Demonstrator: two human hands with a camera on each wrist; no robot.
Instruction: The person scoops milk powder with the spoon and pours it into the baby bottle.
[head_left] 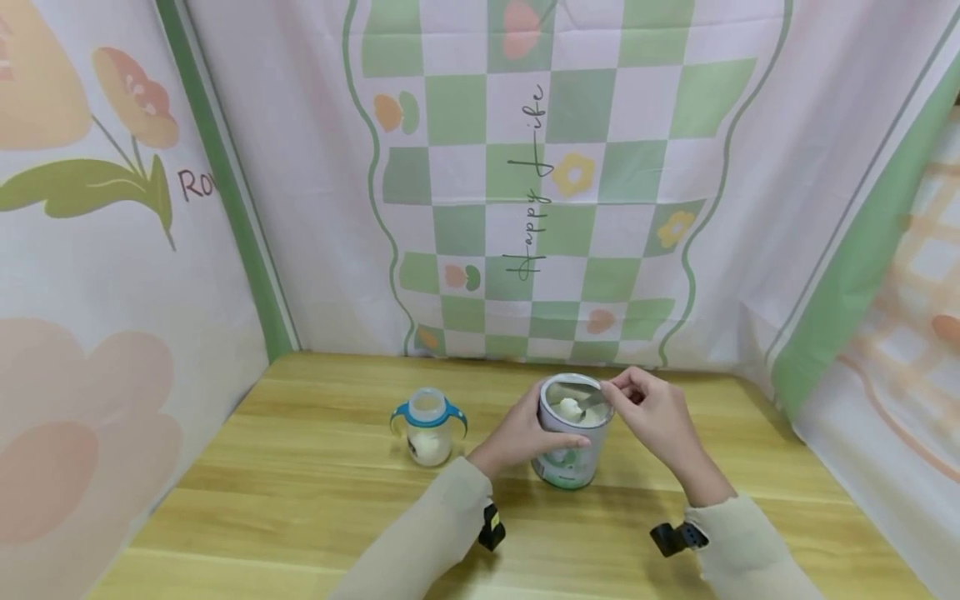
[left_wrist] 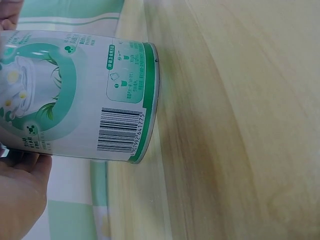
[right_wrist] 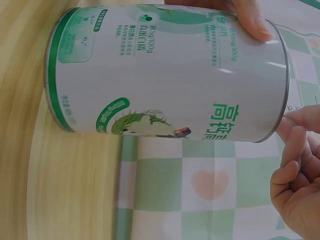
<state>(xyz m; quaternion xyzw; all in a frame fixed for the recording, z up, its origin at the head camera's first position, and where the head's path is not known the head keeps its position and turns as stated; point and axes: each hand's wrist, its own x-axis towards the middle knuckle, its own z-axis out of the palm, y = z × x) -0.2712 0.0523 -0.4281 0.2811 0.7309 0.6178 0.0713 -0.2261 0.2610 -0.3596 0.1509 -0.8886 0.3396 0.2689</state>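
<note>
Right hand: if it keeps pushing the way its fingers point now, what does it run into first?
Probably the tin's open rim: the right hand points left over it, pinching a spoon in the powder. Depth is uncertain.

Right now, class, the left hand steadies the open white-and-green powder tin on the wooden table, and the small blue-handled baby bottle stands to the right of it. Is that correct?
Not quite. The head view shows the blue-handled baby bottle standing to the left of the white-and-green powder tin, not the right. The left hand does hold the tin on the wooden table.
</note>
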